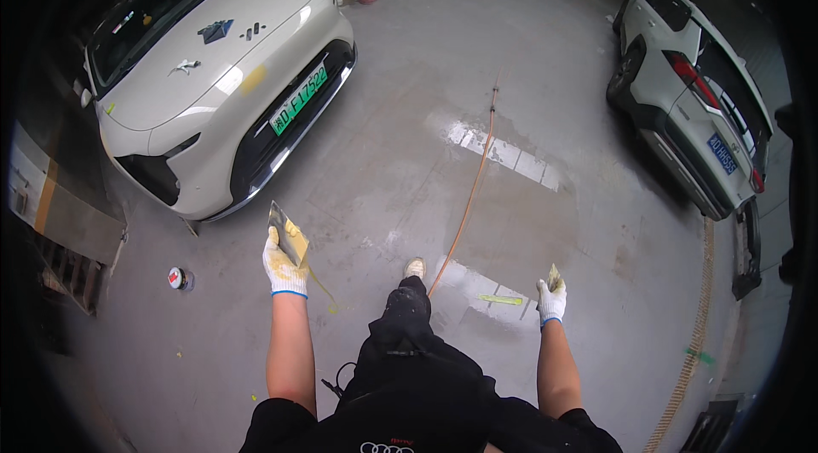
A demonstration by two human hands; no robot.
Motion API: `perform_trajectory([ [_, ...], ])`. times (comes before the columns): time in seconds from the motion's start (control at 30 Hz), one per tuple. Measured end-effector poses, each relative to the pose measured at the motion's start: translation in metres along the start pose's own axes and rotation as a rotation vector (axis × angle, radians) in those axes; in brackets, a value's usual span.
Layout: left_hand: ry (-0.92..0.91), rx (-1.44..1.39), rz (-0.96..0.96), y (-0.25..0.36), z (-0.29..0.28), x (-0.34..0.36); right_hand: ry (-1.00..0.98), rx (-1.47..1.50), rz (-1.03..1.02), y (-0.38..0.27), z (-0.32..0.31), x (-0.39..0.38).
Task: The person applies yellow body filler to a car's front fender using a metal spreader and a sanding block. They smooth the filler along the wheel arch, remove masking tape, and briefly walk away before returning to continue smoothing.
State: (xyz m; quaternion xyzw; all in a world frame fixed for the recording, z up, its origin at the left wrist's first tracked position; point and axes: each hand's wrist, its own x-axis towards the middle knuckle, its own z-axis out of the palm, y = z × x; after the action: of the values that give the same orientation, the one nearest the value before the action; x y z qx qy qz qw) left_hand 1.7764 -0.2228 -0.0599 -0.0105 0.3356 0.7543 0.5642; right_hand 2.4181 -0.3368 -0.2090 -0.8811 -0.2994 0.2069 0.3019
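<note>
The left hand (pixel 285 265), in a knit white glove smeared yellow, is clamping a flat metal putty board (pixel 285 227) daubed with yellow filler, near the cream car (pixel 213 78) and its smooth bumper. The right hand (pixel 551 300), gloved too, is closing on a small yellow-tipped spreader (pixel 555 276). The hands are hanging well apart. An orange hose (pixel 469 197) is running across the open, patchy grey concrete floor (pixel 383 155); a white car (pixel 690 95) is standing far right.
</note>
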Motion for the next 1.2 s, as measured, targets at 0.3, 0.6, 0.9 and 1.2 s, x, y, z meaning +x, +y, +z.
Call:
perform_trajectory([
  [0.3, 0.173, 0.181, -0.215, -0.149, 0.162, 0.22, -0.17, -0.29, 0.281, -0.112, 0.019, 0.107],
  [0.6, 0.1, 0.293, -0.201, -0.262, 0.357, 0.427, -0.056, -0.136, 0.984, -0.055, 0.052, 0.15],
  [0.9, 0.03, 0.251, -0.162, -0.347, 0.53, 0.593, -0.137, -0.224, 0.535, -0.296, 0.179, 0.581],
  [1.2, 0.138, 0.166, -0.116, -0.49, 0.66, 0.794, -0.177, 0.048, -0.242, -0.694, 0.29, 0.975],
])
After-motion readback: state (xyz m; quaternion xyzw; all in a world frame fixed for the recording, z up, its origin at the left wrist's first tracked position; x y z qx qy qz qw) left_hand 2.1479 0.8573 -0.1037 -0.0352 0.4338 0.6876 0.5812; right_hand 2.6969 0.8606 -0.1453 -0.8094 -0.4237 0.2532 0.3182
